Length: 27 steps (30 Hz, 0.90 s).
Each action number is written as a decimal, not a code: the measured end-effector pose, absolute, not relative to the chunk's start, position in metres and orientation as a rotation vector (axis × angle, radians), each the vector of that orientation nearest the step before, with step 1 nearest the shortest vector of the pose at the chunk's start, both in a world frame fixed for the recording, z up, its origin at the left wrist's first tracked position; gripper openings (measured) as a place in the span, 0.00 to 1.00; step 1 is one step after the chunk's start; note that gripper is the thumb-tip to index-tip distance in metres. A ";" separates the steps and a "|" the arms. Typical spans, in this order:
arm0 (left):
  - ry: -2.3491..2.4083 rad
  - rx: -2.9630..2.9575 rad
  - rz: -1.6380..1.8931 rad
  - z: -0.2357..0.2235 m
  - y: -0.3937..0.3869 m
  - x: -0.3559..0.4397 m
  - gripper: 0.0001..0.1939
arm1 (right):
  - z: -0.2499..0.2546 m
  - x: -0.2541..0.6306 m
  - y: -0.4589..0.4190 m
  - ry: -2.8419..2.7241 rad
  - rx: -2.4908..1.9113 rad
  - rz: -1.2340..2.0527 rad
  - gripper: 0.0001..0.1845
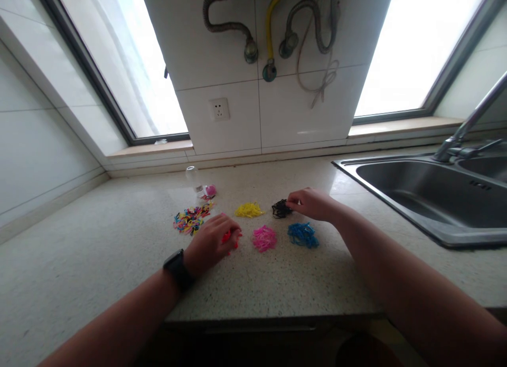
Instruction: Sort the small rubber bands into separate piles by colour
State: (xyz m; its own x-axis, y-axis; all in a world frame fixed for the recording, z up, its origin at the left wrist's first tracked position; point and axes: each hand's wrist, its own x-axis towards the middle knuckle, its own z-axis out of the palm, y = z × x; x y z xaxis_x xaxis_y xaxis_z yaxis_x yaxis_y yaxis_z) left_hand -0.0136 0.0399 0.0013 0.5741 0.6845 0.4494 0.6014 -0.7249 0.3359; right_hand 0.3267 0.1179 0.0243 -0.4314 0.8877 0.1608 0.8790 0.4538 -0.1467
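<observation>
Over a pile of red rubber bands [233, 238], my left hand [216, 232] hovers or rests with its fingers curled down; it wears a black watch. What its fingertips hold is hidden. At the edge of a pile of black rubber bands [280, 209], my right hand [309, 202] is pinched closed; anything in the pinch is too small to make out. Yellow rubber bands [249, 210], pink rubber bands [264, 238] and blue rubber bands [303, 235] lie in separate piles between and below the hands. A mixed-colour pile [190, 220] spreads left of my left hand.
A clear plastic container [193, 178] and a small pink object [210, 190] stand behind the mixed pile. On the right, a steel sink [400, 219] with a faucet [451, 145] is set into the speckled counter [253, 293]. Pipes and a socket [219, 109] are on the tiled wall.
</observation>
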 end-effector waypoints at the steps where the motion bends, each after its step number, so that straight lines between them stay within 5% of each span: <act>1: 1.099 2.649 0.852 0.001 0.040 -0.013 0.08 | 0.023 0.327 0.119 -2.489 -1.544 0.058 0.13; 15: 1.252 2.676 0.990 0.009 0.051 -0.027 0.11 | 0.024 0.332 0.122 -2.247 -1.601 0.008 0.16; 27: 1.941 2.394 1.010 -0.004 0.114 -0.125 0.18 | 0.019 0.333 0.127 -2.254 -1.604 -0.018 0.16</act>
